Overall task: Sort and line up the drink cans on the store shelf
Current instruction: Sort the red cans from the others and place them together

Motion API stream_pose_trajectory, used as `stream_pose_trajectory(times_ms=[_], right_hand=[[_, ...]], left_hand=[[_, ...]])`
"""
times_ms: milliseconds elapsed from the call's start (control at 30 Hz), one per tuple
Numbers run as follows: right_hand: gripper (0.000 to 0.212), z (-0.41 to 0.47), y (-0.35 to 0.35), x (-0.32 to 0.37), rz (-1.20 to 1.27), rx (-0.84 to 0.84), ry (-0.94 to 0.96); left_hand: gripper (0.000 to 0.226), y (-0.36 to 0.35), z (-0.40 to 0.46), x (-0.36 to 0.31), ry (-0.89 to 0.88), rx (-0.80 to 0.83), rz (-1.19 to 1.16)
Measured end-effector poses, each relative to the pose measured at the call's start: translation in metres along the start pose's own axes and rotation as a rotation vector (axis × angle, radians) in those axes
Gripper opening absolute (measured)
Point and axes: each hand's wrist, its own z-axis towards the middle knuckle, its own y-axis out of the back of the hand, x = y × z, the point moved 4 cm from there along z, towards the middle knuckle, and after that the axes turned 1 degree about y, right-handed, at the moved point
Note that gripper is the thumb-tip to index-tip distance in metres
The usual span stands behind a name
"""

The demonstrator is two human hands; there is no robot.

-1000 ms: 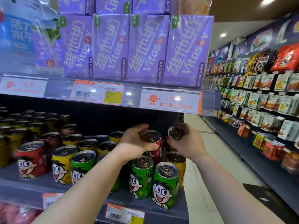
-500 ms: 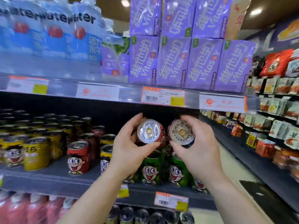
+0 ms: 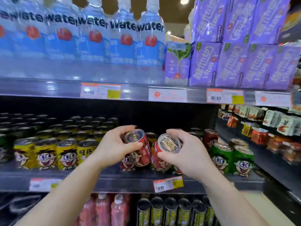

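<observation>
My left hand (image 3: 114,147) grips a red cartoon-face can (image 3: 138,149), tilted with its silver top toward me. My right hand (image 3: 187,154) grips a second red can (image 3: 164,150), tilted the same way, right beside the first. Both cans are low over the front of the middle shelf (image 3: 130,181). Yellow cans (image 3: 47,154) stand in rows to the left, green cans (image 3: 232,157) to the right. One more red can (image 3: 211,137) stands behind the green ones.
Water bottles (image 3: 94,43) and purple drink cartons (image 3: 231,62) fill the shelf above. Pink bottles (image 3: 104,209) and dark cans (image 3: 169,211) sit on the shelf below. A snack aisle (image 3: 273,126) runs off to the right. Price tags (image 3: 167,183) line the shelf edges.
The view has swung left along the shelf. Both hands, each still holding a red can, have come down toward the shelf front, between the yellow and green cans.
</observation>
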Motion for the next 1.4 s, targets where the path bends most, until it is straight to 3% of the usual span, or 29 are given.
stream_pose_trajectory(times_ms=[100,267,367,500,667,767,1000,1100,1167,1400], right_hand=[[0.072,0.001,-0.016,-0.011,-0.040,0.065,-0.079],[0.076,0.006,-0.030,-0.023,-0.021,0.051,-0.166],[0.075,0.007,-0.029,-0.027,-0.044,0.071,-0.163],[0.076,0.005,-0.030,-0.034,-0.017,0.107,-0.172],[0.077,0.006,-0.041,-0.030,0.011,0.108,-0.156],[0.074,0.009,-0.046,-0.022,0.015,0.109,-0.153],[0.068,0.019,-0.066,-0.001,-0.014,0.132,-0.138],[0.071,0.023,-0.081,0.009,-0.001,0.146,-0.149],[0.072,0.026,-0.092,0.016,-0.010,0.146,-0.139],[0.078,0.036,-0.122,0.023,-0.027,0.110,-0.168]], left_hand=[[0.071,-0.013,0.008,0.014,-0.013,0.102,0.103],[0.073,-0.025,0.022,0.021,-0.066,0.141,0.227],[0.079,-0.033,0.031,0.026,-0.099,0.160,0.346],[0.068,-0.035,0.041,0.041,-0.108,0.147,0.640],[0.075,-0.033,0.046,0.044,-0.154,0.227,0.728],[0.083,-0.024,0.036,0.045,-0.197,0.105,0.675],[0.095,0.002,-0.007,0.077,-0.042,-0.203,0.353],[0.099,-0.001,-0.027,0.097,0.111,-0.159,0.068],[0.098,-0.002,-0.039,0.102,0.121,-0.120,-0.036],[0.089,-0.003,-0.038,0.082,0.008,-0.128,0.180]])
